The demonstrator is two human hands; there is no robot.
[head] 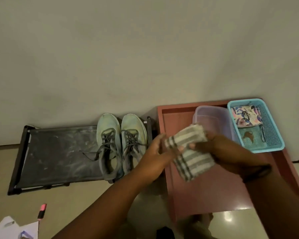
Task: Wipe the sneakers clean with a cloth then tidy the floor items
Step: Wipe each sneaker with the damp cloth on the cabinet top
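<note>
A pair of pale green sneakers [121, 140] with grey laces stands side by side on the right end of a low black shoe rack [59, 152], toes toward the wall. A folded grey-and-white striped cloth [188, 152] hangs over the red table. My left hand [158, 149] holds its left edge. My right hand [212, 149] grips it from the right. Both hands are right of the sneakers and do not touch them.
The red table [214, 190] carries a clear plastic box [212, 118] and a blue basket [273, 133] with a floral pouch [245, 116] inside. On the floor at lower left lie a pink marker [41, 212] and white papers [12, 230]. A wall stands behind.
</note>
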